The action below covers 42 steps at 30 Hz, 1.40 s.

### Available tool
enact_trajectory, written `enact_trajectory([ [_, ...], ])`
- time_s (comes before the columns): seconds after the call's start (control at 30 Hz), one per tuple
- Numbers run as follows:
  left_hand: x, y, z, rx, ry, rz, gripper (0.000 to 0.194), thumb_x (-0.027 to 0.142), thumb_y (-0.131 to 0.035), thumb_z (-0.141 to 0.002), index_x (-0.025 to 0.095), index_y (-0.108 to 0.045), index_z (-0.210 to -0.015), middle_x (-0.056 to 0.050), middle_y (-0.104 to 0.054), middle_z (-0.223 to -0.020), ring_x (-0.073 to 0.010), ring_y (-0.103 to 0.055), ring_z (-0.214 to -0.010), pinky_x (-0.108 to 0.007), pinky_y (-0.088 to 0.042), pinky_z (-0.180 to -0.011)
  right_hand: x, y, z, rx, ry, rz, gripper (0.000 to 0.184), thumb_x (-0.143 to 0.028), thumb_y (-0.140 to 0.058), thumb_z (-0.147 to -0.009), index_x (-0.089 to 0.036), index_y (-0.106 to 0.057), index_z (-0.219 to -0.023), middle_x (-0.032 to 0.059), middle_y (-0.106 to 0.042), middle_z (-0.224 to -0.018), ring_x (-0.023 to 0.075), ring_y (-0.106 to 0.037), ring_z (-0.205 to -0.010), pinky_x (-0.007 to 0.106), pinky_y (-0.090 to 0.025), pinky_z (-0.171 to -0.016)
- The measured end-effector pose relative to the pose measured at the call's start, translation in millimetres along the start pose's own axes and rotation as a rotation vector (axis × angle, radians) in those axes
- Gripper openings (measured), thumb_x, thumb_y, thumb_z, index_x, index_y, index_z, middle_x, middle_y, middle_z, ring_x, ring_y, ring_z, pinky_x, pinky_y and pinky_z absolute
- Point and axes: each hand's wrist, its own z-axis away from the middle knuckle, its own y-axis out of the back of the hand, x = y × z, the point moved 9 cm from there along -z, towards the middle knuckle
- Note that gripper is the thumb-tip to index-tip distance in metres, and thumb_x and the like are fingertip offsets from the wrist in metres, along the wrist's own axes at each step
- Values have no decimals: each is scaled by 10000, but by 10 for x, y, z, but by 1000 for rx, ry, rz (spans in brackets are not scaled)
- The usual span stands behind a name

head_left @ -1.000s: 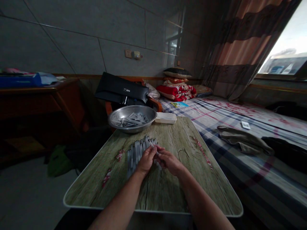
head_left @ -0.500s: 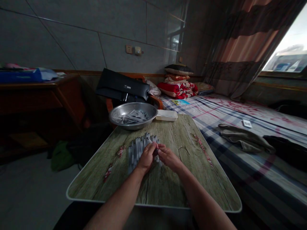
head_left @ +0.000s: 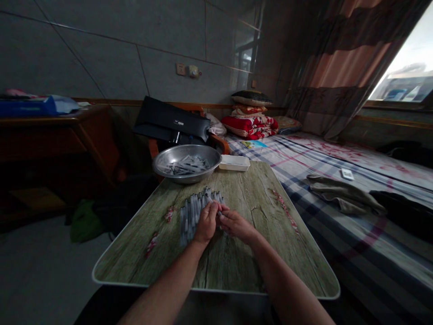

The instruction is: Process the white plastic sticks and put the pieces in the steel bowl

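From my remote view, the table [head_left: 233, 266] holds a steel bowl [head_left: 184, 146] with a loose pile of tubes [head_left: 186, 166] inside. Nearer me, a bank of tubes [head_left: 191, 216] lies side by side on the tabletop, so part of the lot sits ordered and part remains loose. Just beside the bank, the left hand [head_left: 207, 222] and right hand [head_left: 237, 225] meet, their fingers curled closed on one tube [head_left: 216, 208], though they partly hide it.

Slim plastic tubes [head_left: 191, 219] lying side by side
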Motion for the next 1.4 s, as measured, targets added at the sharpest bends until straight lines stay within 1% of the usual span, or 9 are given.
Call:
enact_trajectory([
  [0.13, -142, -37, 6, 12, 124, 142, 433, 640, -532, -848, 223, -526, -731, -49, -712, -792, -203, -651, -733, -323, -501, -693, -33, 25, -14, 16, 65, 16, 413, -569, -624, -843, -171, -656, -951, -10, -449, -724, 73, -335, -530, 207, -267, -454],
  [0.4, -17, 0, -8, 32, 36, 17, 437, 644, -545, -833, 225, -538, -708, -75, -724, -841, -231, -677, -857, -371, -501, -857, -118, 145, -81, 122, 227, 236, 324, -438, -616, -872, -217, -717, -1087, 53, -584, -1083, 113, -471, -718, 226, -391, -605],
  [0.6, -208, 10, -39, 25, 150, 106, 441, 657, -537, -822, 228, -523, -721, -69, -730, -799, -242, -684, -813, -367, -516, -771, -12, 101, -35, 45, 84, 64, 370, -477, -596, -881, -156, -681, -1043, 29, -548, -849, 67, -364, -542, 204, -302, -476],
  [0.87, 77, 31, -11, 34, 6, -21, 436, 632, -568, -831, 232, -552, -658, -67, -735, -789, -231, -676, -830, -361, -488, -869, -64, 150, -65, 139, 156, 176, 275, -386, -654, -843, -232, -711, -1063, 37, -621, -968, 119, -484, -684, 208, -380, -553],
  [1.07, -153, 176, -85, 118, 108, 191, 405, 593, -607, -819, 212, -547, -694, -65, -732, -923, -219, -661, -934, -323, -500, -807, 11, 198, -27, 169, 28, 202, 379, -392, -666, -817, -205, -662, -1146, -42, -519, -602, 97, -406, -500, 205, -288, -461],
  [1.17, -233, 228, -95, 188, 175, 366, 387, 540, -684, -774, 188, -545, -698, -36, -680, -893, -157, -638, -806, -257, -497, -683, 26, 347, 6, 274, -58, 129, 376, -392, -623, -787, -167, -639, -1088, -88, -419, -483, 79, -308, -396, 206, -208, -403],
  [1.23, -259, 152, -80, 135, 260, 469, 368, 492, -747, -732, 171, -566, -733, 4, -604, -741, -101, -565, -624, -214, -454, -566, -12, 460, 41, 373, -49, 15, 368, -351, -586, -744, -167, -614, -1062, -82, -475, -515, 70, -288, -365, 212, -184, -382],
  [1.3, -242, -3, -41, -18, 344, 522, 358, 438, -779, -723, 158, -608, -865, 41, -524, -637, -68, -473, -511, -180, -385, -476, -67, 521, 66, 427, -1, -111, 360, -295, -575, -678, -173, -596, -1016, -53, -565, -627, 58, -316, -371, 214, -191, -379],
  [1.4, -223, -195, 72, -250, 456, 513, 452, 373, -776, -756, 176, -580, -1112, 65, -487, -596, -48, -384, -434, -144, -282, -396, -68, 538, 77, 450, -8, -216, 285, -261, -588, -611, -180, -565, -884, -75, -496, -610, 41, -274, -381, 207, -141, -380],
])
